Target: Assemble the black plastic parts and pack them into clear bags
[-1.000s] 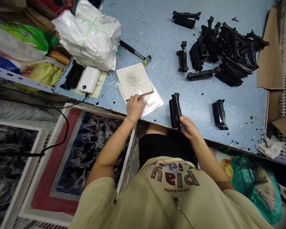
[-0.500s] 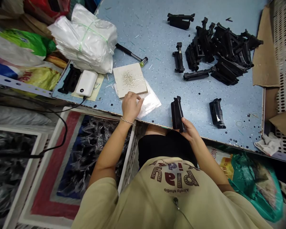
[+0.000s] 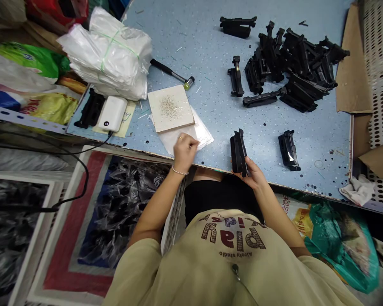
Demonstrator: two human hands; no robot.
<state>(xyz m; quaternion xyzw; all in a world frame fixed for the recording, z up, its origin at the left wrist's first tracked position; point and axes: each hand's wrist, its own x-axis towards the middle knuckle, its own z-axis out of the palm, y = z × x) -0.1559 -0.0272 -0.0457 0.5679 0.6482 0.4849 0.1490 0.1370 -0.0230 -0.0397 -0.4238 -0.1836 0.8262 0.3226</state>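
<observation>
Where the right hand (image 3: 254, 173) grips, the black part (image 3: 238, 151) extends forward.

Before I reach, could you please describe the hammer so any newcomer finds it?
On the blue speckled table, find the large bundle of white plastic bags at the picture's upper left. The hammer lies just right of them, beyond the pale square board. Unlike these neighbours, it is slim, with a black handle and yellow-green tip.

A black part (image 3: 238, 151) partly hides the right hand (image 3: 254, 173); the left hand (image 3: 184, 152) blurs, its hold unclear; 1 white crate (image 3: 55, 182) runs off the left edge.
</observation>
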